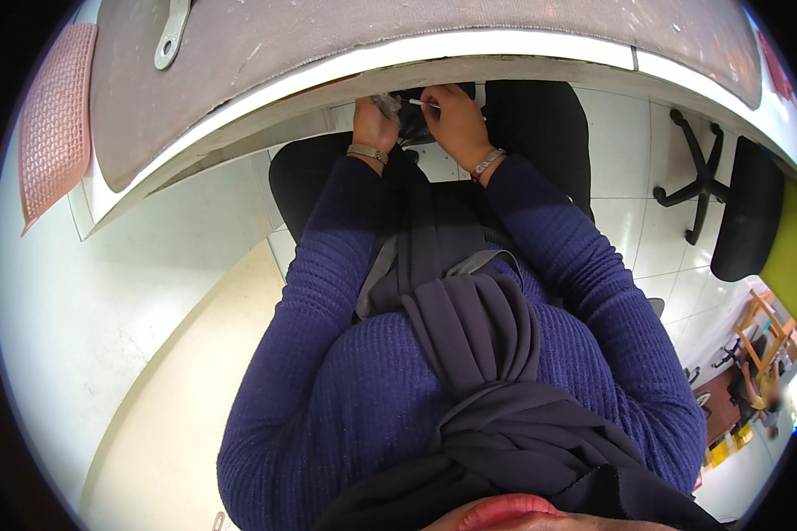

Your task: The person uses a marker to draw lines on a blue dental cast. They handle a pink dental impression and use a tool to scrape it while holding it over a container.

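Observation:
Both hands are low over my lap, just below the table's front edge. My left hand [376, 126] is closed round a small crumpled, greyish see-through piece [386, 104], perhaps plastic; its exact kind is unclear. To its right, my right hand [459, 122] pinches a thin white stick-like piece [415, 102] between thumb and fingers. The stick points left toward the crumpled piece, and I cannot tell whether they touch. Something dark lies behind and below the hands, against my black trousers [540, 133].
Above my hands runs the table [398, 35] with a grey-brown mat and white edge. A flat metal piece with a hole [170, 44] lies on it. A pink woven mat [60, 124] hangs over the left corner. An office chair [748, 212] stands right; a person is far off.

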### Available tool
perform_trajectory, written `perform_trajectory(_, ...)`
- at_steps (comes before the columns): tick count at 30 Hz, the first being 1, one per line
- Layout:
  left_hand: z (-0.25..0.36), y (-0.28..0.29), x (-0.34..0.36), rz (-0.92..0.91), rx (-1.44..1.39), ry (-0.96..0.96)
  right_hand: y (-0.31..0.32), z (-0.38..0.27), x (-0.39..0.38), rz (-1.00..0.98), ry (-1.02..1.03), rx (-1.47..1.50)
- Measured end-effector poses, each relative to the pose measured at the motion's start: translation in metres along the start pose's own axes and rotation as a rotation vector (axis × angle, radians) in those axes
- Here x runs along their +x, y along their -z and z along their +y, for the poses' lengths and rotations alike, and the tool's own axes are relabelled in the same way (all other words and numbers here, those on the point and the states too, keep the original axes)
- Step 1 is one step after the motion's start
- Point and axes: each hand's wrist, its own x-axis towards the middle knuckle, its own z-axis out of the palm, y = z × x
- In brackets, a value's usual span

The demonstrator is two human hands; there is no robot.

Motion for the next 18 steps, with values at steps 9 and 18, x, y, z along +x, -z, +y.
perform_trajectory(9,0.001,-0.003,-0.005,-0.180,0.130,0.004,-0.006,0.004,0.002,-0.003,-0.025,0.082)
perform_trajectory(18,0.000,0.001,-0.012,-0.306,0.872,-0.309,-0.015,0.011,0.001,0.012,-0.017,0.145)
